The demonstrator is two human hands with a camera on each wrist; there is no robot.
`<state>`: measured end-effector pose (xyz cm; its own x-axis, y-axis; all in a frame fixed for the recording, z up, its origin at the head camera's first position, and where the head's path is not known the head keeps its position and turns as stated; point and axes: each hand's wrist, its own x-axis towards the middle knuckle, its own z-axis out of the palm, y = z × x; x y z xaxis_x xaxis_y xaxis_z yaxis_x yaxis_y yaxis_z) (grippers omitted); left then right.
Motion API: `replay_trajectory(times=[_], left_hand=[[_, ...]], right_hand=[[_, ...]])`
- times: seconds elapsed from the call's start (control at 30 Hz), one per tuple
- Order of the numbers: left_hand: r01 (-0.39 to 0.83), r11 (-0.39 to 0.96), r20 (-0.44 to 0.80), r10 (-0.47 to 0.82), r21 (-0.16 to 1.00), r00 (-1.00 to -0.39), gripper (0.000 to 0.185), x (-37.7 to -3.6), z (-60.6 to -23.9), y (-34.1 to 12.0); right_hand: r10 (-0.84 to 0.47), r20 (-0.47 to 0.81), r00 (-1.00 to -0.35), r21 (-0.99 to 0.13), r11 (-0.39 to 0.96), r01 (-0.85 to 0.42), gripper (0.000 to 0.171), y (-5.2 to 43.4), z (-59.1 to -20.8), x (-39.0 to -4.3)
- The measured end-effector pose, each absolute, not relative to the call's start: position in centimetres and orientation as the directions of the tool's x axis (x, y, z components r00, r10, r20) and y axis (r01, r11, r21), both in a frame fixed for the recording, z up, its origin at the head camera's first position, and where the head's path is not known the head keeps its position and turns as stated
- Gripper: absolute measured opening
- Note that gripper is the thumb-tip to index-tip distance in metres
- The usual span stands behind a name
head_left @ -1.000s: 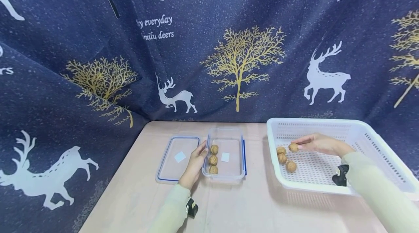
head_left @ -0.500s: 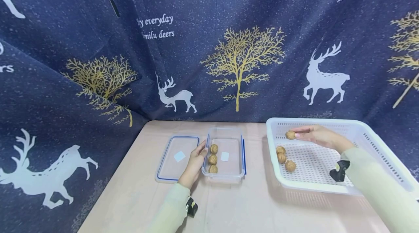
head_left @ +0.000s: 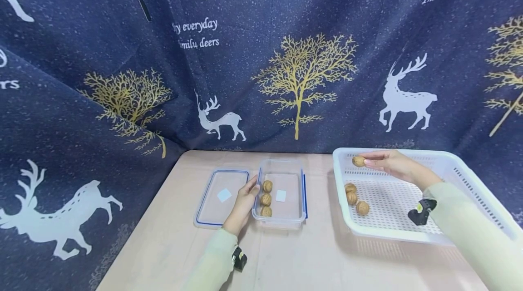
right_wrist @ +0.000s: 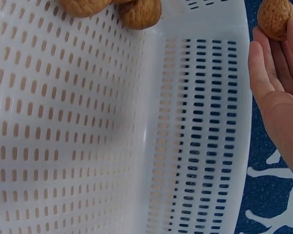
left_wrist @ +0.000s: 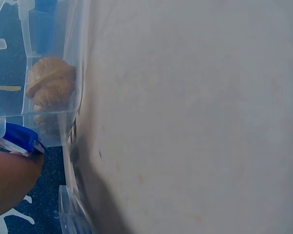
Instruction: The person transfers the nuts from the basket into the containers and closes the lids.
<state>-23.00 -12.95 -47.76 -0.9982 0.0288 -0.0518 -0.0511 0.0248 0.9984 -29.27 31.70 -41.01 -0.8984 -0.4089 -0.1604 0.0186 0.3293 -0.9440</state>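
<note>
**A:** Beige tabletop [head_left: 310, 254] under you, deer-print cloth behind it. Take the clear container [head_left: 282, 218] as your landmark: its lid [head_left: 222, 195] lies just to its left, and the white perforated basket [head_left: 392, 232] sits well to its right. Your right hand [head_left: 392, 164] is above the basket's far corner, fingertips pinching one walnut [head_left: 358, 161].

**B:** And the other hand?

**A:** Your left hand [head_left: 244, 200] rests against the container's left wall, fingers lightly bent along it, bracing rather than grasping. Three walnuts [head_left: 266, 199] sit in a row just inside that wall. I'd judge you should hold that brace firm, carry the pinched nut clear over the basket rim, and lower it into the bare right half of the container before letting go, since a hard round shell will likely roll or bounce out if dropped from height.

**B:** Do the wrist cameras add anything?

**A:** The right wrist view shows the nut [right_wrist: 275, 17] held only at your fingertips, palm open beneath it, which the head view blurs. The left wrist view shows a walnut [left_wrist: 51, 87] pressed close to the clear wall and a blue latch [left_wrist: 15, 138]. Only the head view shows three more walnuts [head_left: 353, 198] remaining in the basket.
</note>
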Motion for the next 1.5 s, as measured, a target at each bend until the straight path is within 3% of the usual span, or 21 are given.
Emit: replay_trajectory(times=[0.17,0.33,0.67,0.9,1.1,1.5], left_hand=[[-0.053,0.025,-0.054,0.037,0.998,-0.998,0.047,-23.1,-47.8,-13.0],[-0.053,0.019,-0.053,0.02,0.998,-0.998,0.047,-24.1,-49.6,-13.1],[-0.046,0.024,-0.046,0.001,0.999,-0.999,0.046,-24.3,-50.0,-13.1],[-0.059,0.013,-0.06,0.019,0.998,-0.998,0.047,-24.0,-49.5,-13.2],[-0.059,0.013,-0.059,0.036,0.998,-0.998,0.047,-23.5,-48.3,-13.2],[-0.027,0.013,-0.028,0.019,1.0,-0.999,0.047,-24.2,-49.8,-13.1]], right_hand=[[-0.384,-0.168,-0.908,-0.939,0.341,0.03,0.055,31.1,-40.1,-28.9],[-0.368,-0.162,-0.916,-0.948,0.316,0.041,0.054,30.4,-39.4,-28.7],[-0.34,-0.13,-0.932,-0.956,0.291,0.027,0.057,28.9,-38.6,-28.7],[-0.335,-0.09,-0.938,-0.982,0.189,0.026,0.051,27.3,-38.1,-28.9],[-0.327,-0.081,-0.942,-0.988,0.148,0.033,0.057,25.6,-37.3,-28.7],[-0.291,-0.077,-0.954,-0.995,0.076,0.057,0.063,21.8,-36.1,-27.8]])
